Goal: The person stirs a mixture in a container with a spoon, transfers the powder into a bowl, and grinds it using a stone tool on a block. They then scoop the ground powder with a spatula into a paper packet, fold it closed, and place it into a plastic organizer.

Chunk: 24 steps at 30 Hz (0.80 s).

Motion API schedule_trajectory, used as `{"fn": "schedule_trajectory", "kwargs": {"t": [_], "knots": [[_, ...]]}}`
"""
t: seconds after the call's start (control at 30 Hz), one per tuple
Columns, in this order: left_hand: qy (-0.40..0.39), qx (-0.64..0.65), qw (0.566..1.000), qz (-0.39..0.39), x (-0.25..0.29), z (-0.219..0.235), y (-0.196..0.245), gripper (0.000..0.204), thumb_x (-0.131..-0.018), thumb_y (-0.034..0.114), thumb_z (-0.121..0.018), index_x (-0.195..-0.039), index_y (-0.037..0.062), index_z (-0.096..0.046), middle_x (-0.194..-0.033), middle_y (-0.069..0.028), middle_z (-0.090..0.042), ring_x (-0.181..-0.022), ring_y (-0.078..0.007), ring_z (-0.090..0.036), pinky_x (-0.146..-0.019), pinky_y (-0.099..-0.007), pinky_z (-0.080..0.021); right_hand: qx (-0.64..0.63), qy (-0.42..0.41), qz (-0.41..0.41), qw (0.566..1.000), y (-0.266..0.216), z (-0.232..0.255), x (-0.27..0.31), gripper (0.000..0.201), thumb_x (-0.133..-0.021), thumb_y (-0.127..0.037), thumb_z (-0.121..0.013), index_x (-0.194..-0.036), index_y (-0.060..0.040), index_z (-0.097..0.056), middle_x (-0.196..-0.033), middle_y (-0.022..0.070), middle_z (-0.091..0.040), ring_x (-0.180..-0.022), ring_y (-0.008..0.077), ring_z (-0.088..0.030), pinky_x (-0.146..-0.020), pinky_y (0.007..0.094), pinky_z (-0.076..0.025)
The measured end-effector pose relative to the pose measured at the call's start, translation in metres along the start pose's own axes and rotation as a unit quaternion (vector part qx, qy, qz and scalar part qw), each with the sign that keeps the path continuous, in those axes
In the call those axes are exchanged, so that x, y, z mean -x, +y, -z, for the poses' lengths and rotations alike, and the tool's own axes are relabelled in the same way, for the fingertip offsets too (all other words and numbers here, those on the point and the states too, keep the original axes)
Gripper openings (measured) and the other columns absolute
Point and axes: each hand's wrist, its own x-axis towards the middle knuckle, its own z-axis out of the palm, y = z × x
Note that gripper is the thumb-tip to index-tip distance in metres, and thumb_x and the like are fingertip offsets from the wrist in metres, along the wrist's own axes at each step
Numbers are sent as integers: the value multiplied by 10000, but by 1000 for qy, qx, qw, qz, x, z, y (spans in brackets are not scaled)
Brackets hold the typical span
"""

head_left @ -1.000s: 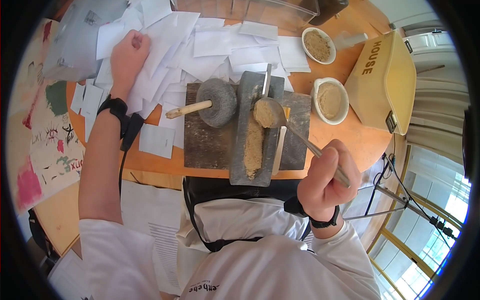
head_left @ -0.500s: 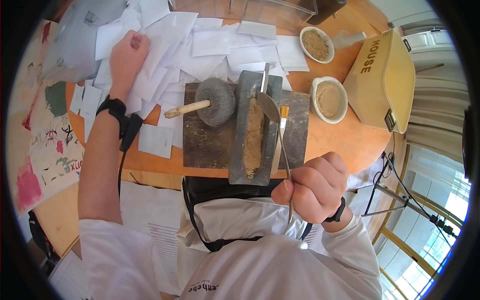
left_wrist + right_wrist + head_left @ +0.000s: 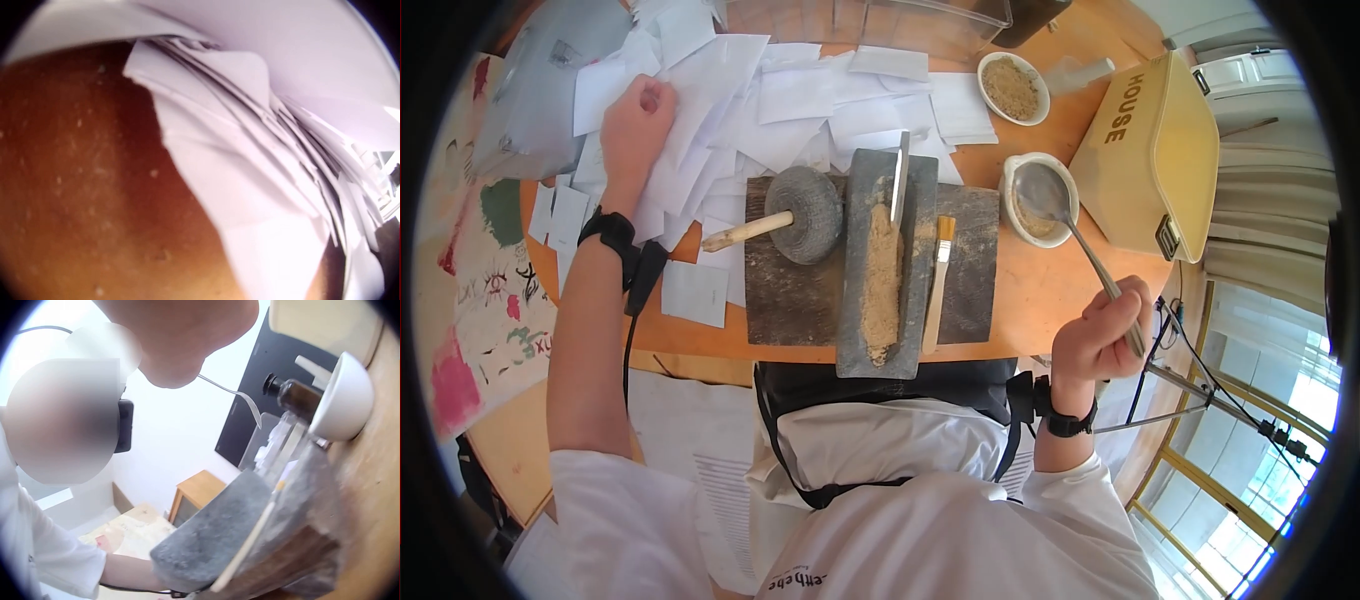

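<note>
My right hand grips a metal spoon by its handle. The spoon's bowl overlaps a white bowl of tan powder, its back facing up. In the right wrist view the spoon shows below blurred fingers, left of the white bowl. A grey stone trough holds a strip of tan powder, and a metal blade lies in its far end. Beside it lies a flat brush. My left hand rests on white papers with loosely curled fingers, holding nothing.
A round stone with a wooden handle sits on a dark board, left of the trough. White papers spread behind. Another bowl of coarser powder stands farther back, near a yellow HOUSE box.
The spoon, heaped with powder over the trough earlier, tipped over there, then moved right to the white bowl with my right hand. Powder now covers more of the trough. My left hand stays put.
</note>
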Motion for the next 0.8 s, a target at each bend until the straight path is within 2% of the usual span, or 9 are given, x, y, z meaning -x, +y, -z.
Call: {"fn": "schedule_trajectory", "kwargs": {"t": [0.1,0.13,0.17,0.27,0.4,0.53,0.73,0.8], "knots": [[-1,-5,1000,-4,-1,0,-1,284,-887,364,-597,-929,86,-640,-736,-128,-642,-719,-348,-634,-656,-412,-487,57,-15,-7,998,34,9,7,331,-957,-10,-479,-634,10,-409,-561,81,-439,-445,138,-386,-421,291,-254],[2,-2,1000,-6,0,0,-1,290,-892,365,-590,-927,80,-633,-731,-132,-636,-711,-355,-625,-658,-415,-486,81,-25,1,996,42,12,8,310,-936,19,-496,-638,9,-411,-558,95,-429,-461,173,-385,-437,312,-264],[1,1,1000,-8,0,-1,0,290,-892,365,-590,-927,80,-633,-731,-132,-636,-711,-355,-625,-658,-415,-486,84,-23,3,996,46,14,8,310,-936,19,-496,-638,9,-411,-558,95,-429,-461,173,-385,-437,312,-264],[-7,-4,1000,2,-1,-1,-2,297,-890,368,-591,-920,76,-628,-728,-130,-633,-704,-352,-620,-658,-414,-483,145,-56,100,983,49,14,2,281,-879,45,-553,-645,-13,-409,-565,112,-444,-478,266,-426,-468,355,-309],[1,4,1000,-7,-2,-2,-3,293,-889,355,-595,-896,62,-621,-691,-121,-608,-658,-327,-596,-631,-398,-470,145,-75,151,975,59,7,-3,269,-845,43,-595,-661,-29,-414,-572,99,-469,-480,266,-447,-467,364,-320],[5,13,1000,-12,-2,-3,-5,287,-889,336,-598,-870,50,-612,-661,-113,-587,-619,-304,-572,-607,-388,-459,141,-86,144,976,69,3,-3,269,-849,41,-595,-660,-32,-417,-580,99,-473,-484,265,-451,-472,365,-322],[2,14,1000,-16,-2,-2,-5,289,-892,341,-593,-871,53,-609,-670,-116,-594,-627,-316,-580,-609,-396,-462,124,-96,131,979,75,-1,-3,250,-852,42,-592,-664,-23,-440,-595,107,-482,-500,277,-459,-478,362,-321],[4,8,1000,-16,-2,-3,-6,291,-892,345,-591,-876,56,-610,-674,-117,-598,-633,-321,-585,-613,-399,-464,122,-82,42,988,75,-3,2,267,-907,10,-554,-662,-15,-451,-584,93,-453,-480,207,-436,-471,338,-310]]}}
